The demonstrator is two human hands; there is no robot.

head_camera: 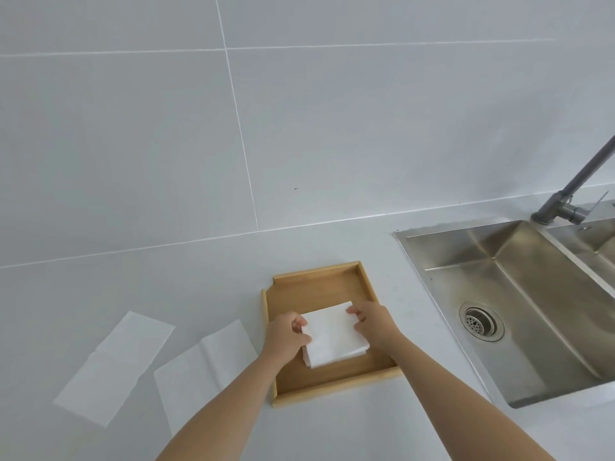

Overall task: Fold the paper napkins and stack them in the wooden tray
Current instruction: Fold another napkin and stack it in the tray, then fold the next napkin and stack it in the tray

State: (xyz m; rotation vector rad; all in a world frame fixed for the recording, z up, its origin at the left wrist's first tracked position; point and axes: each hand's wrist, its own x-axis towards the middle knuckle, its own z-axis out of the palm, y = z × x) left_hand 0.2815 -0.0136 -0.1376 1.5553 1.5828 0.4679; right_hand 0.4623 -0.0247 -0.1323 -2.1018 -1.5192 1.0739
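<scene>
- Both bare forearms reach in from the bottom edge, converging over the shallow rectangular wooden tray (319, 281) that sits on the pale grey desk (199, 267).
- Left hand (284, 337): fingers curled and pinching the left edge of the folded white paper napkin (334, 332). Right hand (372, 322): fingers likewise closed on its right edge. I read the two-sided hold as a way to keep the folded layers square while the piece is seated.
- Folded napkin lies inside the tray, toward the near half, slightly skewed to the tray walls. More white layers peek out beneath its near-left corner, so it looks to be resting on a small stack; how many pieces I cannot tell.
- Two flat, unfolded white napkin sheets wait on the desk left of the tray: a nearer sheet (203, 364) just beside the tray, and a farther sheet (114, 367) beyond it, neither touching the tray. Laid within easy reach of the left hand, I judge.
- Stainless steel sink (532, 277) with grey tap (579, 181) stands right of the tray, apart from the work.
- Judgement: placing step in hand; two sheets yet to fold. Risk: top piece sliding askew on release.
</scene>
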